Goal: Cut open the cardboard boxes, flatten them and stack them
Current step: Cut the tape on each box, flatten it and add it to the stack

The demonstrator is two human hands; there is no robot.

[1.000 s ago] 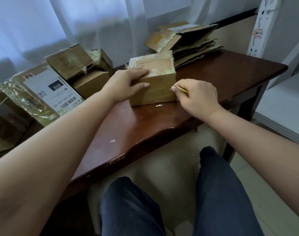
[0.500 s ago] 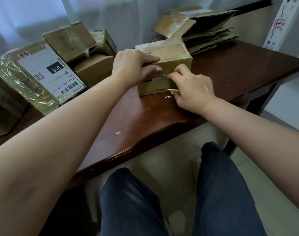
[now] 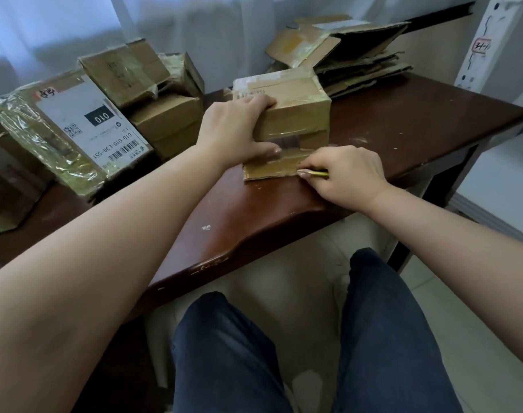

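Note:
A small taped cardboard box (image 3: 296,108) stands on the dark wooden table (image 3: 403,126). Its near flap (image 3: 272,169) hangs open and lies on the table top, with a dark gap above it. My left hand (image 3: 236,129) grips the box's left side, fingers over the top edge and thumb on the front. My right hand (image 3: 343,174) holds a thin yellow-green cutter (image 3: 315,173) at the flap's right end. A stack of flattened boxes (image 3: 349,52) lies behind the box.
Several uncut taped boxes (image 3: 153,93) crowd the table's left side, one with a white shipping label (image 3: 99,120). A white metal upright (image 3: 489,40) stands at the far right. My knees in dark trousers (image 3: 314,353) sit under the near table edge.
The cutter went from the box's right edge leftward along the front seam and back to the right. The near flap has come open and dropped onto the table.

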